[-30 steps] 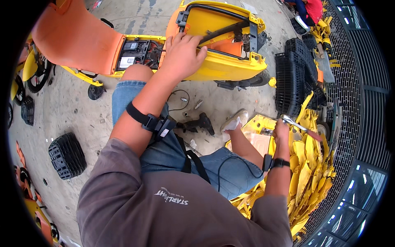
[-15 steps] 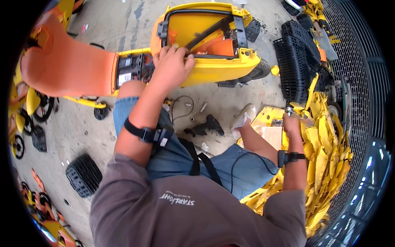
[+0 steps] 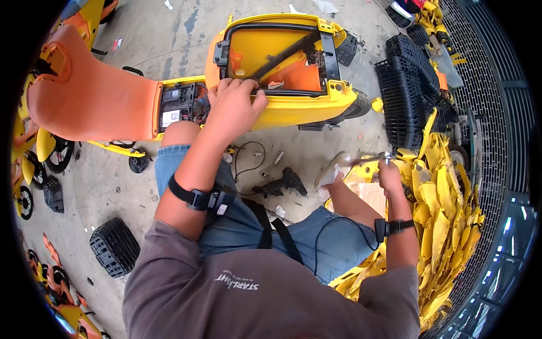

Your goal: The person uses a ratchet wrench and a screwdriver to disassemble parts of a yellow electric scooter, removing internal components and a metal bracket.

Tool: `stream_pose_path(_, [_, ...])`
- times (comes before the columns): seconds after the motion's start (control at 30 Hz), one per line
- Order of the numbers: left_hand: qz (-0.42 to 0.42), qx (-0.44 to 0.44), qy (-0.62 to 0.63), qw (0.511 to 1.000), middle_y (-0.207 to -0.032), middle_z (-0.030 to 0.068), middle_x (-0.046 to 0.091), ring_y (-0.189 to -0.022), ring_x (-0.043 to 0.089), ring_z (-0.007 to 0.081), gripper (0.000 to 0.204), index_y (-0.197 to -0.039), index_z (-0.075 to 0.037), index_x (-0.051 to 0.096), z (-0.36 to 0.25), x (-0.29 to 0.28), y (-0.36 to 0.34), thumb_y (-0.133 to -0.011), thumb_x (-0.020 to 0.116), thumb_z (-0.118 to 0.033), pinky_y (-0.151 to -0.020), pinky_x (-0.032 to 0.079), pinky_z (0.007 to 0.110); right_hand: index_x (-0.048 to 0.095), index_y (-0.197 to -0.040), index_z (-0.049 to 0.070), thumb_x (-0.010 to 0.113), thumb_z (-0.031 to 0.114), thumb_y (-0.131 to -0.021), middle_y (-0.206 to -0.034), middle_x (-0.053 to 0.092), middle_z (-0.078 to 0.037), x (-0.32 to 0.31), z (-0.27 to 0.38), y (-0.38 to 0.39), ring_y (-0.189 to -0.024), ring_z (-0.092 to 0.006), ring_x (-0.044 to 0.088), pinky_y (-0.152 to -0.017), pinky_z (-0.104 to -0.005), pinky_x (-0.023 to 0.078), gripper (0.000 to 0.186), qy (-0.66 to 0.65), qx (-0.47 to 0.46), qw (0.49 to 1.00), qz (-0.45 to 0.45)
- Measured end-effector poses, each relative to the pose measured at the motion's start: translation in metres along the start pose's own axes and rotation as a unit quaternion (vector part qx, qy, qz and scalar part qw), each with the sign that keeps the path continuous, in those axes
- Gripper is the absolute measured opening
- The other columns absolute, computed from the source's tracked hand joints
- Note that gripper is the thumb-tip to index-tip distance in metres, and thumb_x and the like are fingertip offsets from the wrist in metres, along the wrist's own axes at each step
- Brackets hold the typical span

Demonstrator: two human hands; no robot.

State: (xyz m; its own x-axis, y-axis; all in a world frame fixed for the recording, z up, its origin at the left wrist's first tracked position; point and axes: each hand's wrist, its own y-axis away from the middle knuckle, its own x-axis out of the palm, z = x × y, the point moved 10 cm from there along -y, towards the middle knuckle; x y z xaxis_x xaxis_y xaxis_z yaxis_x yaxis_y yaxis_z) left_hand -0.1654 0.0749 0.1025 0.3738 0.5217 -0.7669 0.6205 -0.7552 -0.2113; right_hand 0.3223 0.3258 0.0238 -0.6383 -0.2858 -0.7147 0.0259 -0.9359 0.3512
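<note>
Yellow scooter body (image 3: 299, 111), top open; silver ratchet (image 3: 386, 156) held well apart.

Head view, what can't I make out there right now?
All in the head view:
Left hand: fingertips hidden by the hand itself.
Tool: far end blurred; near end partly hidden by the right hand.
Wheel: partly hidden by the yellow body.
Orange and yellow parts, lower left: cut off by the dark fisheye rim.

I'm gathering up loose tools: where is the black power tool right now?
In the head view, the black power tool lies on the concrete floor near the picture's centre, just left of the pale shoe on the person's right foot.
</note>
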Motion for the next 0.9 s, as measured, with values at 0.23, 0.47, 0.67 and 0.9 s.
stream_pose_path(0.23, [0.006, 0.014, -0.016, 1.000, -0.121, 0.0113, 0.069, -0.127, 0.054, 0.0318, 0.034, -0.119, -0.010, 0.071, 0.002, 0.002, 0.004, -0.098, 0.059, -0.034, -0.111, 0.033, 0.050, 0.056, -0.096, 0.006, 0.058, 0.025, -0.095, -0.066, 0.052, 0.000, 0.042, 0.015, 0.005, -0.049, -0.0110, 0.045, -0.042, -0.0292, 0.032, 0.019, -0.066, 0.005, 0.997, 0.040])
stream_pose_path(0.47, [-0.092, 0.091, -0.023, 0.991, -0.120, 0.0125, 0.068, -0.129, 0.053, 0.0338, 0.027, -0.115, -0.006, 0.070, -0.029, -0.017, 0.008, -0.094, 0.062, -0.021, -0.112, 0.032, 0.050, 0.059, -0.099, 0.005, 0.058, 0.019, -0.098, -0.068, 0.050, 0.003, 0.108, 0.007, 0.065, -0.049, -0.0066, 0.040, -0.042, -0.0253, 0.033, 0.014, -0.166, 0.044, 0.972, 0.160])
stream_pose_path(0.67, [-0.069, 0.182, 0.217, 0.956, -0.109, 0.0140, 0.069, -0.110, 0.064, 0.0326, 0.023, -0.111, -0.002, 0.068, -0.073, -0.019, 0.025, -0.089, 0.063, -0.002, -0.098, 0.049, 0.041, 0.060, -0.107, 0.003, 0.057, 0.014, -0.101, -0.073, 0.054, 0.001, 0.133, 0.022, 0.097, -0.059, -0.0093, 0.052, -0.060, -0.0263, 0.051, 0.013, -0.164, 0.014, 0.971, 0.176])
stream_pose_path(0.9, [0.166, 0.256, 0.270, 0.913, -0.112, 0.0164, 0.070, -0.103, 0.067, 0.0357, 0.032, -0.122, -0.001, 0.063, -0.139, 0.046, 0.074, -0.094, 0.067, -0.015, -0.091, 0.053, 0.042, 0.059, -0.095, 0.002, 0.070, 0.016, -0.089, -0.077, 0.066, -0.020, 0.077, 0.120, 0.157, -0.072, -0.0401, 0.065, -0.072, -0.0424, 0.051, 0.020, 0.048, -0.236, 0.968, 0.067])
